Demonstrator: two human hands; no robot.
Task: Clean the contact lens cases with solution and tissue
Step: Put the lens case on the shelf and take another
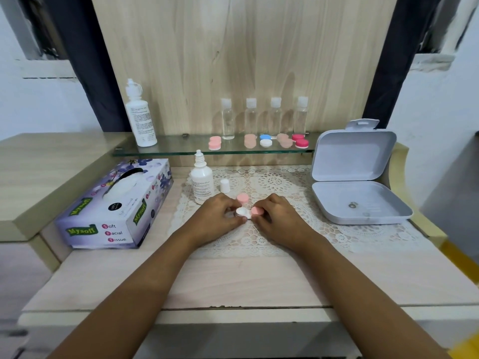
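The left hand (pixel 220 213) curls its fingers round the white end of the contact lens case (pixel 241 212), holding it on the lace mat (pixel 285 182), while the right hand (pixel 276 215) pinches the pink cap (pixel 257 210) on the case's other end. A loose pink lid (pixel 242 197) lies just behind the case, near the uncapped solution bottle (pixel 201 181). The tissue box (pixel 114 206) sits further left.

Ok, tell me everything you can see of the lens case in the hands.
The case is small, plastic-looking, white, with two wells side by side. The left well looks uncapped; the right wears a pink cap. It lies roughly level at the mat, whether resting on it I cannot tell. The left hand pinches the white end, the right hand grips the capped end. A loose cap, pink, lies behind.
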